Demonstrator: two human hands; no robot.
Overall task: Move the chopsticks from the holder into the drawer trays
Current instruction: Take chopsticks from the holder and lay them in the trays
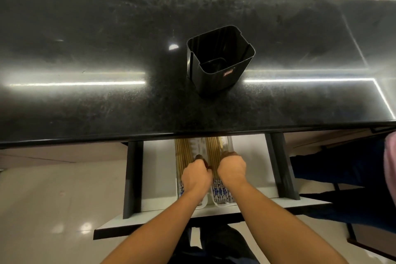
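A black holder (220, 64), a smooth, glossy box with rounded corners and a small red label on its near face, stands upright near the middle of the dark, speckled stone counter (85, 103), set back from the counter's front edge with bare polished surface open on every side. It looks empty inside. Below the front edge, a white drawer (156, 169) with dark side rails stands pulled out, and two narrow pale trays (211, 200) lie side by side along its middle, running front to back. Slim wooden chopsticks (182, 152) with blue-and-white patterned ends fill both trays, their far tips tucked under the counter's edge. The left hand (196, 176) rests on the left tray's bundle and the right hand (232, 169) on the right tray's bundle, each with fingers curled down over the sticks; whether they actually grip the sticks cannot be told. Flat white drawer floor lies free to either side of the trays.
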